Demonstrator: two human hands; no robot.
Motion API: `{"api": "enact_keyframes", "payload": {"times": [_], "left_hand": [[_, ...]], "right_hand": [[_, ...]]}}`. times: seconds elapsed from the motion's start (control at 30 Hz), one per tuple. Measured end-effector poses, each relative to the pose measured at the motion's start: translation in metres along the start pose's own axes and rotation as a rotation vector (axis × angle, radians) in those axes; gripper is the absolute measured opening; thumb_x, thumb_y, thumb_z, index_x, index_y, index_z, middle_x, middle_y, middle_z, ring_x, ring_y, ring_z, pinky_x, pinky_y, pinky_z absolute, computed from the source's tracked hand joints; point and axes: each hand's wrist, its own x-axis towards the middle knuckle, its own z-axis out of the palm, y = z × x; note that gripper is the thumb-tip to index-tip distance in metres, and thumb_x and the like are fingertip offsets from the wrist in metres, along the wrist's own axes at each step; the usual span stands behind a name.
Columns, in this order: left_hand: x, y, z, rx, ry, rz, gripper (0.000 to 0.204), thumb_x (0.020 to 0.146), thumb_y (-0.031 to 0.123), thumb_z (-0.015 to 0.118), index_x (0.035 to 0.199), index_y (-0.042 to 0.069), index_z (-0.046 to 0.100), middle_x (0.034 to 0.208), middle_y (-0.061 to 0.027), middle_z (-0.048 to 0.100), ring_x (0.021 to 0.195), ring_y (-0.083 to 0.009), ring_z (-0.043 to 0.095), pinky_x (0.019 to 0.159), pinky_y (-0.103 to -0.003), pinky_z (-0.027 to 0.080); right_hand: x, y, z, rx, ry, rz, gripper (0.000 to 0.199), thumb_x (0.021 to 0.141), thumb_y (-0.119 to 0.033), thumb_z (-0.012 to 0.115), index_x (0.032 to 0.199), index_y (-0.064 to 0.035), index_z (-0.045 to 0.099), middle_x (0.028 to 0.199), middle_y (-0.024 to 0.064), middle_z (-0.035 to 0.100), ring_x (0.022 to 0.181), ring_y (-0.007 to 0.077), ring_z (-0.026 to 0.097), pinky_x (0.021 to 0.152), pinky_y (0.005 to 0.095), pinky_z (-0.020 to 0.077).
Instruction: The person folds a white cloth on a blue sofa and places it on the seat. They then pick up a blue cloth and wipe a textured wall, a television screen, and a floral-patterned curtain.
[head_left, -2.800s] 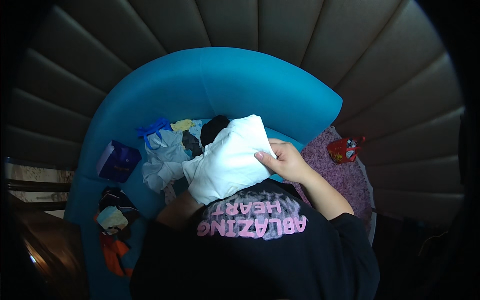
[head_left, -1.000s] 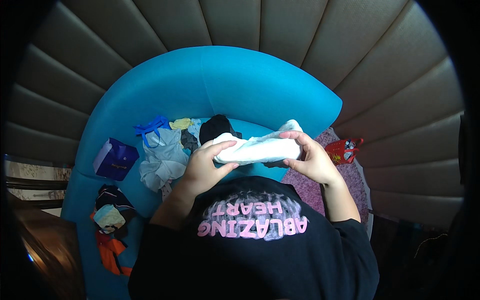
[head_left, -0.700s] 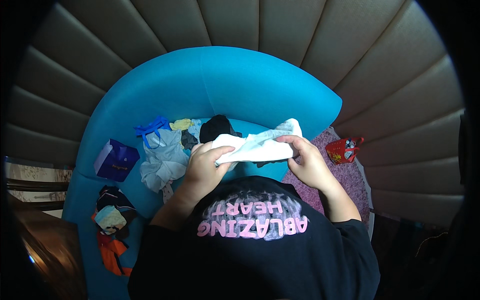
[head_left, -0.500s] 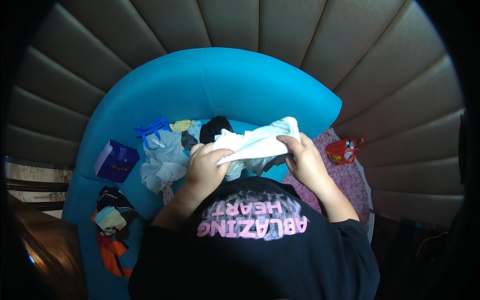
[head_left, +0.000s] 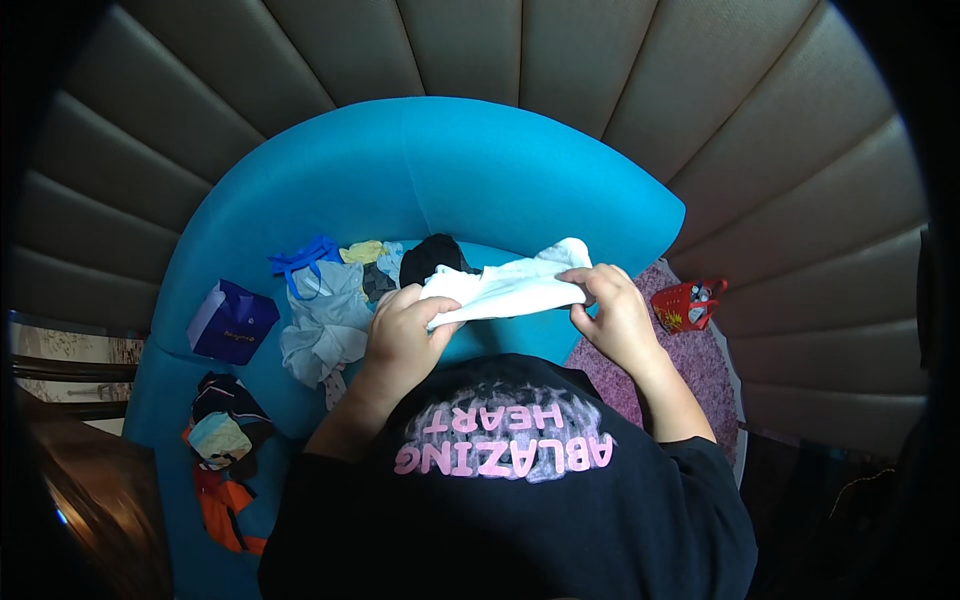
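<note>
A white cloth garment (head_left: 510,287), whose exact kind I cannot make out, is stretched between my two hands above the blue sofa seat. My left hand (head_left: 405,330) pinches its left end, thumb on top. At its right end my right hand (head_left: 615,312) grips the edge between thumb and fingers. Just beyond the left part of the cloth lies a crumpled black garment (head_left: 432,255). Left of my left hand, a light grey garment (head_left: 325,320) is heaped on the seat.
A blue curved sofa (head_left: 480,170) wraps round in front. On it are a dark blue paper bag (head_left: 235,322), a blue strapped bag (head_left: 308,255), yellow cloth (head_left: 365,250) and dark and orange clothes (head_left: 230,505). A red basket (head_left: 683,305) stands on the pink rug (head_left: 690,385).
The white cloth is pulled flatter, and the part that hung below it is no longer seen. My right hand has shifted slightly right and down.
</note>
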Motion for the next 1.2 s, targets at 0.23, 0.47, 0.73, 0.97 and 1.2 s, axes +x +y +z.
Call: {"api": "enact_keyframes", "payload": {"times": [0.23,0.47,0.73,0.97,1.2], "left_hand": [[-0.005,-0.004,-0.005,-0.433,-0.273,-0.029,0.031,0.078,0.005,0.078,0.107,0.001,0.071,0.102,-0.0142,0.069,0.098,-0.0224,0.065,0.085,-0.030,0.049],[-0.019,-0.026,0.014,-0.699,-0.195,-0.173,0.050,0.082,-0.001,0.074,0.130,0.000,0.058,0.121,-0.0143,0.061,0.112,-0.0201,0.060,0.095,-0.032,0.047],[-0.026,-0.017,0.022,-1.153,-0.188,-0.361,0.045,0.089,-0.009,0.061,0.133,-0.006,0.052,0.125,-0.0144,0.057,0.116,-0.0199,0.057,0.100,-0.032,0.047],[-0.025,-0.011,0.024,-1.210,-0.094,-0.448,0.044,0.090,-0.011,0.057,0.133,-0.007,0.051,0.127,-0.0173,0.057,0.115,-0.0205,0.058,0.100,-0.033,0.048],[-0.025,-0.009,0.020,-1.248,-0.115,-0.510,0.045,0.089,-0.012,0.055,0.133,-0.007,0.050,0.127,-0.0194,0.057,0.114,-0.0201,0.060,0.097,-0.031,0.050]], "right_hand": [[0.001,-0.001,-0.005,0.399,-0.099,0.150,0.045,0.076,0.004,0.060,0.119,-0.0088,0.063,0.103,0.0097,0.063,0.085,0.0201,0.062,0.075,0.0321,0.0505],[0.000,-0.002,-0.010,0.529,-0.227,0.278,0.056,0.080,-0.006,0.069,0.134,-0.0068,0.052,0.118,0.0122,0.062,0.103,0.0223,0.063,0.084,0.0297,0.0514],[-0.005,0.017,0.018,0.893,-0.140,0.539,0.033,0.097,-0.016,0.060,0.126,-0.0020,0.054,0.103,0.0084,0.066,0.087,0.0120,0.064,0.074,0.0253,0.0520],[-0.004,0.032,0.016,1.231,-0.009,0.621,0.020,0.101,-0.009,0.047,0.118,-0.0029,0.058,0.103,0.0076,0.066,0.092,0.0117,0.063,0.080,0.0265,0.0521],[-0.014,0.021,0.021,1.213,-0.187,0.711,0.043,0.094,-0.003,0.058,0.135,-0.0033,0.045,0.101,0.0104,0.066,0.092,0.0152,0.065,0.081,0.0282,0.0526]]}}
